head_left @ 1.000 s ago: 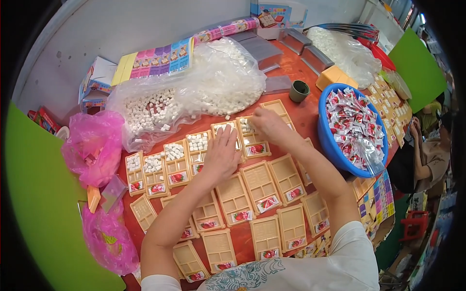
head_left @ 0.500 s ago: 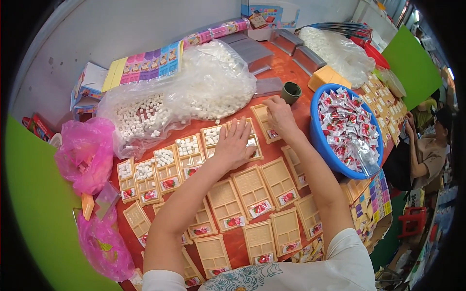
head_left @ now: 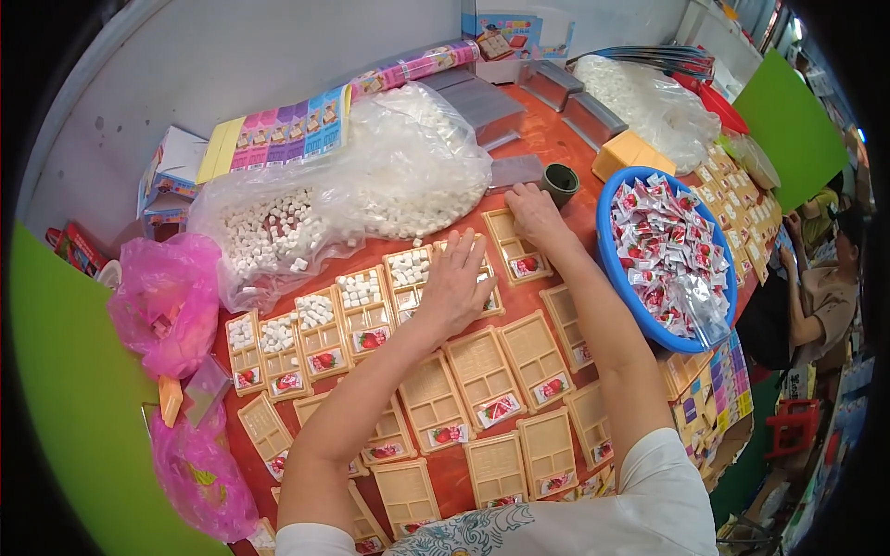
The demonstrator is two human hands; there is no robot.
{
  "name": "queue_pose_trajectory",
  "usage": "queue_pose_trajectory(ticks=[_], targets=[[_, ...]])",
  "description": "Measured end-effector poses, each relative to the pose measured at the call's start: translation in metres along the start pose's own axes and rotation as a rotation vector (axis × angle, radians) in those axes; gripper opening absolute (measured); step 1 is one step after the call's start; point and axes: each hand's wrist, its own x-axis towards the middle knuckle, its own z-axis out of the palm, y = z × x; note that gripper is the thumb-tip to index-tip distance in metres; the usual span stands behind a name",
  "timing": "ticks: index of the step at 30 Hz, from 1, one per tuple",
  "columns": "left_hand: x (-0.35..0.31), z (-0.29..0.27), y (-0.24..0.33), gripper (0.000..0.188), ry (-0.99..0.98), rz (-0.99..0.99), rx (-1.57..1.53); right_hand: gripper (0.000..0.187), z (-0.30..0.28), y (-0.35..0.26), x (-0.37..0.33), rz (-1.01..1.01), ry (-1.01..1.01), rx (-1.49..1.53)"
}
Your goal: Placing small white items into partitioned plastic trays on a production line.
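Two hands: left hand (head_left: 454, 289) flat, fingers extended, palm down over one tray (head_left: 492, 304), gripping nothing visible; right hand (head_left: 540, 221) half-curled at the far end of another tray (head_left: 508, 254), can't tell if grasping. Left of the left hand, same row: five cube-filled trays (head_left: 362, 290) on the red desk (head_left: 524, 298). Just beyond right hand, one green cup (head_left: 559, 184); right of it, one blue basin (head_left: 607, 250) of packets. Far left of left hand: two pink bags (head_left: 176, 289).

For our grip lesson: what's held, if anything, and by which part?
Cannot be told: right hand over far end of one tray, left hand over another tray.
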Motion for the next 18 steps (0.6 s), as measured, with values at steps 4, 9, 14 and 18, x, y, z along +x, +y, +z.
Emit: queue_pose_trajectory(ticks=[4,9,14,18], targets=[[0.007,-0.007,0.01,0.06,0.122,-0.022,-0.542,0.01,-0.003,0.0,0.005,-0.065,0.0,-0.07],[0.018,-0.003,0.008,0.064,0.116,-0.231,-0.843,0.01,-0.007,0.0,0.012,-0.066,-0.008,-0.094],[0.034,0.003,0.003,0.071,0.087,-0.413,-1.075,0.009,-0.013,0.003,0.021,-0.072,-0.059,-0.114],[0.046,0.017,-0.003,0.071,0.116,-0.417,-1.174,0.014,-0.029,0.0,0.035,-0.095,-0.131,-0.154]])
